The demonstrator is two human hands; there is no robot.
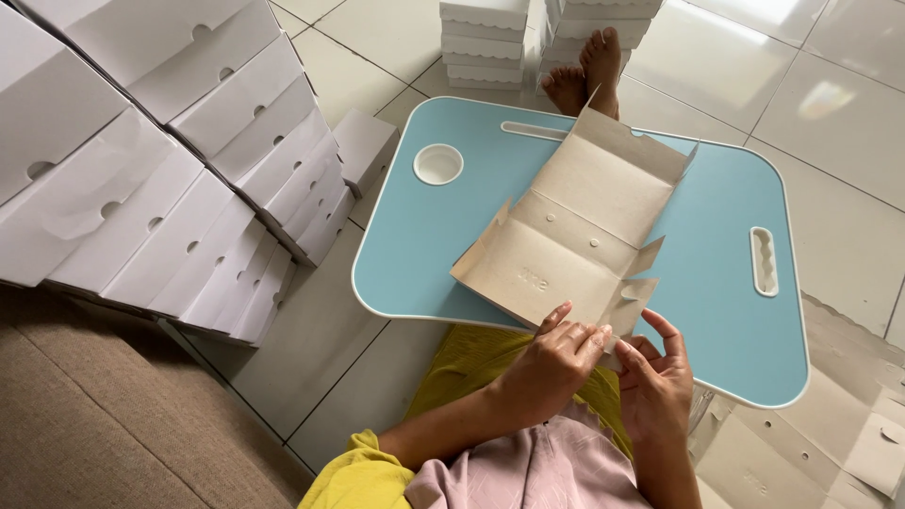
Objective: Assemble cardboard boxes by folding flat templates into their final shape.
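Left hand (554,358) and right hand (653,382) both pinch the near edge of an unfolded cardboard box blank (575,231), fingers closed on its corner flap. The blank lies on a light blue lap table (726,330) (cup recess at 10 o'clock). Stacked white boxes (170,160) stand at 9 o'clock.

carton (575,236) on lap table (735,330) | stacked boxes (170,160) left of table
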